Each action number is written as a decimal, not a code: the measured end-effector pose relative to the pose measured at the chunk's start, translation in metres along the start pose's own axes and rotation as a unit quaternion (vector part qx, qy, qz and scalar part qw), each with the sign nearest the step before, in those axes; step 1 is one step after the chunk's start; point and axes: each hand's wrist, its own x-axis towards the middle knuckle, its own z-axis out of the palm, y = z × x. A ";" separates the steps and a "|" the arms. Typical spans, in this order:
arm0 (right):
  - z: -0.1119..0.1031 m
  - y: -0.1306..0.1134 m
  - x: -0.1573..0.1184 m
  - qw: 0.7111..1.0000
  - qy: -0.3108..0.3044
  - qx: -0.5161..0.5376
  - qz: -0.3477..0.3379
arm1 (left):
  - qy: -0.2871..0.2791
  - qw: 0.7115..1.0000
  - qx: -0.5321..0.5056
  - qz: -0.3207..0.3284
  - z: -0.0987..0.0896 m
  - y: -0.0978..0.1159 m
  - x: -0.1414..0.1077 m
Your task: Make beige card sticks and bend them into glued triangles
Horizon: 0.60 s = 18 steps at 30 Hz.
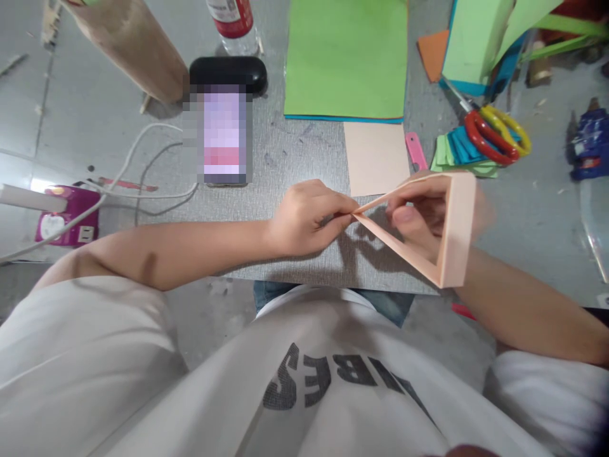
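Note:
A strip of pale peach paper (pixel 459 235) is folded into a hollow triangle, its flat side facing right. My left hand (pixel 309 216) pinches the pointed corner where the strip's sides meet, between thumb and fingertips. My right hand (pixel 419 219) is around the upper side of the triangle, its thumb inside the hollow and its fingers partly hidden behind the paper. A flat peach sheet (pixel 377 158) lies on the table just beyond the folded piece, and a pink cutter (pixel 415 151) rests beside that sheet.
A stack of green sheets (pixel 346 57) lies ahead. Right of it are red-handled scissors (pixel 490 136), yellow-handled scissors (pixel 507 127) and a blue glue gun (pixel 592 143). On the left are a phone (pixel 223 133), a bottle (pixel 233 25), a purple power adapter (pixel 69 212) and white cables (pixel 126 165).

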 end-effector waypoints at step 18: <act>-0.007 -0.007 0.014 0.988 -0.134 -0.044 -0.055 | -0.096 0.987 -0.089 -0.094 -0.011 0.008 0.014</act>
